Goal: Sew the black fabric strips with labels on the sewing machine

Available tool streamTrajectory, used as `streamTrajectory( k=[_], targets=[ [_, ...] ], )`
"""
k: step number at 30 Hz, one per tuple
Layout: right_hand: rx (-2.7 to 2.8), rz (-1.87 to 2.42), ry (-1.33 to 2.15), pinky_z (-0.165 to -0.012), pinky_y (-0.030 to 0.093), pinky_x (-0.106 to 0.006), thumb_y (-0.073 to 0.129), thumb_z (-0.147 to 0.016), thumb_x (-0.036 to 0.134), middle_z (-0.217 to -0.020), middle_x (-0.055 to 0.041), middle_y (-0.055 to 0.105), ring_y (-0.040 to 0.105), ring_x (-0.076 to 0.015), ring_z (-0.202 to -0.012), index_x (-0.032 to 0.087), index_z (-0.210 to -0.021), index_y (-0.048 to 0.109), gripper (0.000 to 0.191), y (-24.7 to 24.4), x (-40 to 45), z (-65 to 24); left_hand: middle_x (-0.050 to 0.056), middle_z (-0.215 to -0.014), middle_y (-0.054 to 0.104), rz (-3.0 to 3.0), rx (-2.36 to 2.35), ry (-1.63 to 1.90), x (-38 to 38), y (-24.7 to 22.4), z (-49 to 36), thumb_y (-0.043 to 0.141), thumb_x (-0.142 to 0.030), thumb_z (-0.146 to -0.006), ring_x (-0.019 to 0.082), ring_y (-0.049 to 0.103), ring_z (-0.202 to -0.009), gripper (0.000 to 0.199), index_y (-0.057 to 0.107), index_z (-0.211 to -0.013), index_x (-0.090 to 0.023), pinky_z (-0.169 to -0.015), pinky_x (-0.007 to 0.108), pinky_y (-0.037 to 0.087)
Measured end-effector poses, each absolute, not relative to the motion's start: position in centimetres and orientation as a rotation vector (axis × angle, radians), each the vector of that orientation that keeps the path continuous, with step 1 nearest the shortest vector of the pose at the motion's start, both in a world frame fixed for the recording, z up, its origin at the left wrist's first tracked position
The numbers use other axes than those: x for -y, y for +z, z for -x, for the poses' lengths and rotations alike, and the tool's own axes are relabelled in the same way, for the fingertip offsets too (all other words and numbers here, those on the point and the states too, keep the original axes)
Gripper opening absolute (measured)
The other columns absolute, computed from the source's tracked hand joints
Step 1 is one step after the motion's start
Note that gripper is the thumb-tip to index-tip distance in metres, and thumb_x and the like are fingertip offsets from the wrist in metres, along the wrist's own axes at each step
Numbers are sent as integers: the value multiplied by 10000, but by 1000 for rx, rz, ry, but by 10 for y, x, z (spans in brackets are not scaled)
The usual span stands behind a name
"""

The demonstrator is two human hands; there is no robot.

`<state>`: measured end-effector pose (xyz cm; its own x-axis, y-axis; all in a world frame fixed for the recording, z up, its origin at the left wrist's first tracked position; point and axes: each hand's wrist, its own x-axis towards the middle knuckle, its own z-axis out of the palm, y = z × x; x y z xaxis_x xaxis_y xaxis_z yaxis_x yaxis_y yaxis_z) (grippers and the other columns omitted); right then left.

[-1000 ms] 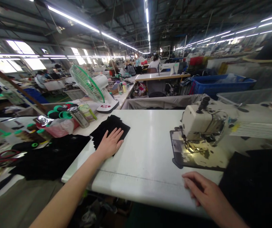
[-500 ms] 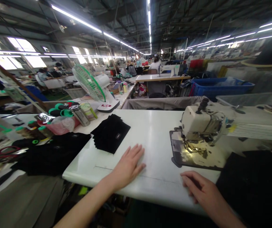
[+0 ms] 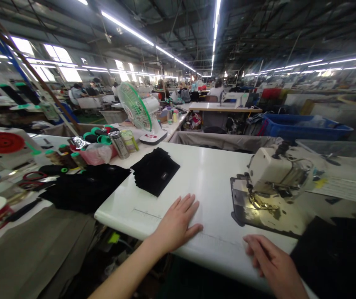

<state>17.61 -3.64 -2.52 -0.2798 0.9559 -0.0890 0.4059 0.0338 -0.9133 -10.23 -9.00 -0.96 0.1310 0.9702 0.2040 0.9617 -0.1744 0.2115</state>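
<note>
My left hand lies flat on the white table, fingers spread and nothing under them that shows. Up and to its left is a fanned stack of black cloth pieces with a small pale label. My right hand rests at the table's front edge, its fingers curled together; whether anything is between them is hidden. It is nearest to dark fabric on the right. Beyond it stands a sewing machine with its needle area lit.
A green and white fan stands at the back left, near thread spools and a metal can. More black cloth and red-handled scissors lie at the left. A blue bin is behind the machine.
The view has turned left, so the table, stack and machine appear farther right. Both hands keep nearly the same poses on the table.
</note>
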Motion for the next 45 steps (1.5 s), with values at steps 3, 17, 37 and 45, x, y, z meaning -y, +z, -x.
streamTrajectory(
  k=[3,17,37,45],
  targets=[
    [1791,1411,1124,-491,500,-237,462,-848,772,-650,-21,639,580,-156,-526,222,-764,671,594,-29,38,-177,134,-1540,442,-2344,-2091,495,96,-19,96,528,-424,-977,301,393,-1439,538,465,-1467,-212,-1170,515,367],
    [2240,696,-63,-987,499,-429,525,-990,295,-1196,-91,722,683,-267,-1094,189,-1158,670,246,-53,28,-176,118,-1524,461,-2458,-2266,744,160,-45,53,493,-256,-964,294,452,-1402,647,278,-1574,-214,-1087,472,490],
    [2207,693,-248,-919,530,-356,479,-995,225,-1167,-75,739,711,-230,-1046,166,-1126,685,251,-49,27,-171,168,-1086,697,-1596,-2803,789,-39,57,248,628,-263,-810,383,636,-1063,197,754,-927,-167,-901,495,494],
    [2165,719,-89,-904,555,-370,513,-982,210,-1148,-77,743,715,-240,-1028,178,-1110,700,230,-52,25,-170,76,-913,682,-1675,-2675,1258,-10,81,218,463,-359,-922,249,638,-863,232,624,-966,-198,-806,358,489]
  ],
)
